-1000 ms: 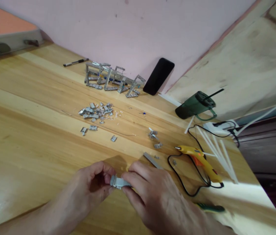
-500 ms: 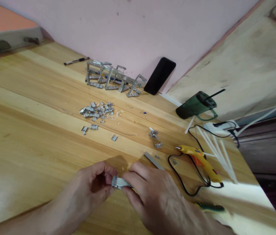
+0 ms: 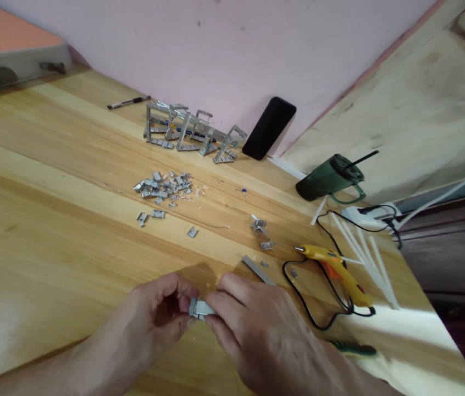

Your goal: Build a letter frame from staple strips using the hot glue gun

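Note:
Between my two hands, low over the wooden table, is a small grey metallic-looking strip piece (image 3: 202,309). My left hand (image 3: 160,311) pinches its left end with thumb and fingertips. The right end is gripped by my right hand (image 3: 253,322), whose fingers cover much of it. A flat grey strip (image 3: 258,270) lies just beyond my right knuckles. Farther off is a heap of small bent grey pieces (image 3: 162,186), with a few loose ones such as this grey clip-like piece (image 3: 193,232) nearer to me.
Several grey frame-like structures (image 3: 187,132) stand by the wall, beside a leaning black phone (image 3: 269,127). To the right are a green tumbler (image 3: 327,177), a yellow glue gun (image 3: 339,269) with a looping black cord, white glue sticks (image 3: 366,258) and a power strip (image 3: 372,214). A pen (image 3: 128,103) lies back left.
Hardly anything differs. Both hands keep hold of the grey strip piece in the same place, with only a tiny shift of my fingers.

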`<action>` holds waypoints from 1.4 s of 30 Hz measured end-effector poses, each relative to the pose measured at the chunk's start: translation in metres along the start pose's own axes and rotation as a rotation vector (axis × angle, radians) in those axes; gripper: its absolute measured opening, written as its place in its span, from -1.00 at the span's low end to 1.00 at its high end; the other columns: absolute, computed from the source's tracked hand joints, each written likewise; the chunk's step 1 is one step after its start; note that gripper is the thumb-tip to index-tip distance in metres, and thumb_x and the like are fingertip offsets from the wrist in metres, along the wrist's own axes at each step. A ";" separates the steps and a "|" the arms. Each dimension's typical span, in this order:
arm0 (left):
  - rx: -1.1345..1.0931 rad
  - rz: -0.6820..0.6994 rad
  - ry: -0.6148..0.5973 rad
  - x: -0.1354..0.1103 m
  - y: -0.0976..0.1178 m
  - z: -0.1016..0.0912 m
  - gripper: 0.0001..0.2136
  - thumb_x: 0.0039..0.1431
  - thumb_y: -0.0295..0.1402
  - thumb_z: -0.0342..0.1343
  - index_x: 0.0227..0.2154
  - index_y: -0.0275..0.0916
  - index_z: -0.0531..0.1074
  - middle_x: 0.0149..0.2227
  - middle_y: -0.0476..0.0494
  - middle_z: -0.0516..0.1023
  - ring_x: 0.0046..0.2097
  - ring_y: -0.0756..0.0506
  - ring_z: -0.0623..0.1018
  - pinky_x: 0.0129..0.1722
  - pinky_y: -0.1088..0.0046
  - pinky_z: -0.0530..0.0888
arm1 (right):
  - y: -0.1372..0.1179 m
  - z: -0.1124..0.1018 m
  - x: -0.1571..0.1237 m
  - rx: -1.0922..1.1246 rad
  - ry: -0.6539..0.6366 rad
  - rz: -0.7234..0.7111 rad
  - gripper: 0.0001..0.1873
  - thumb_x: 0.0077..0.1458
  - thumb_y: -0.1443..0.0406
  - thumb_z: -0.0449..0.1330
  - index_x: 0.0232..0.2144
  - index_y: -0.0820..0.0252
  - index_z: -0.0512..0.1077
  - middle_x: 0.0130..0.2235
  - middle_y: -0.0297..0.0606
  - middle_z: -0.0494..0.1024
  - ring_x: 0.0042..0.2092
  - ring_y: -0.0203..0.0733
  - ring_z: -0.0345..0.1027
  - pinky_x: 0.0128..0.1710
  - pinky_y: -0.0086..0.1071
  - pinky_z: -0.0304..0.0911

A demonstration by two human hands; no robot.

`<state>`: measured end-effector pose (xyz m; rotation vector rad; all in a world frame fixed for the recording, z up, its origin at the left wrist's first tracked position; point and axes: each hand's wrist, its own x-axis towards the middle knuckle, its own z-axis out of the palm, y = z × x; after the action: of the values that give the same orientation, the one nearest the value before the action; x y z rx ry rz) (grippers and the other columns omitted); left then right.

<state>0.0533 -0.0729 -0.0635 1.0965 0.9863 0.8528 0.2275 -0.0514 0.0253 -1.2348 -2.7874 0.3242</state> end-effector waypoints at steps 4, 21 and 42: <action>0.009 -0.013 0.001 0.000 0.000 0.000 -0.94 -0.04 -0.45 0.11 -0.47 -0.19 0.36 -0.47 0.02 0.40 -0.41 -0.03 0.39 -0.40 0.44 0.37 | -0.002 -0.002 0.000 -0.020 -0.014 -0.004 -0.92 -0.03 0.42 0.14 -0.45 0.17 0.41 -0.46 -0.31 0.41 -0.50 -0.26 0.20 -0.56 -0.34 -0.15; 0.006 0.040 0.015 0.001 0.003 0.002 -0.69 -0.06 -0.46 0.11 -0.19 -0.10 0.36 -0.44 0.05 0.39 -0.39 -0.01 0.42 -0.38 0.46 0.40 | -0.002 -0.003 0.003 0.004 -0.083 -0.001 -0.92 -0.01 0.42 0.14 -0.45 0.17 0.41 -0.43 -0.32 0.44 -0.46 -0.26 0.26 -0.53 -0.35 -0.05; -0.078 -0.008 -0.123 0.010 0.003 -0.009 -0.92 0.02 -0.46 0.13 -0.40 -0.19 0.37 -0.44 0.05 0.39 -0.38 0.01 0.38 -0.39 0.51 0.34 | 0.009 -0.010 0.013 0.234 -0.180 0.132 -0.87 0.08 0.34 0.12 -0.46 0.18 0.44 -0.45 -0.36 0.40 -0.41 -0.32 0.26 -0.45 -0.42 0.01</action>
<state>0.0479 -0.0605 -0.0643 1.0650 0.8480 0.8012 0.2268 -0.0344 0.0326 -1.3952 -2.7138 0.7830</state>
